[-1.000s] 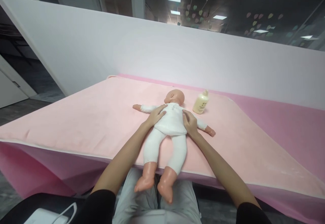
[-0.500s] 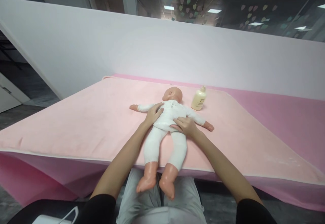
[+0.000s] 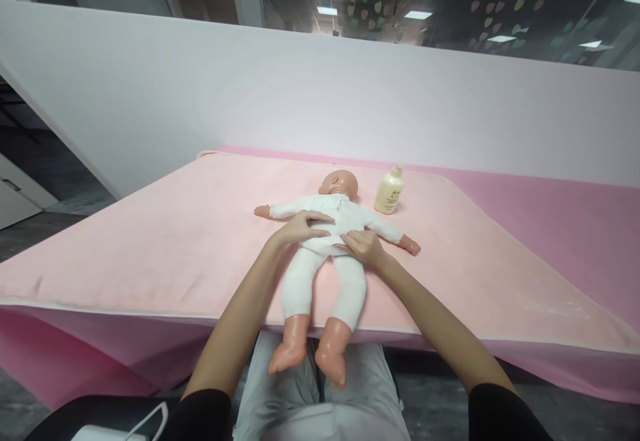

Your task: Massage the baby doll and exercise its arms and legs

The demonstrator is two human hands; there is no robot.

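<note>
A baby doll (image 3: pixel 345 209) with a white cloth body lies stretched out on a pink towel (image 3: pixel 200 241), arms spread and bare feet hanging past the near edge. Its head is turned to the left. My left hand (image 3: pixel 303 228) rests on the left side of the doll's torso, fingers extended across it and the thumb apart. On the lower right of the torso lies my right hand (image 3: pixel 365 244), its fingers bent, thumb and fingertips touching the white cloth. Whether it pinches the cloth cannot be made out.
A pale yellow pump bottle (image 3: pixel 389 191) stands right of the doll's head. Behind the table rises a white partition (image 3: pixel 320 94) with dark glass above. A pink cover (image 3: pixel 575 234) shows beyond the towel on the right. A white object (image 3: pixel 107 433) sits at the lower left.
My left hand has moved down and inward on the doll's torso, its fingers now pointing right across it. My right hand stays in nearly the same place.
</note>
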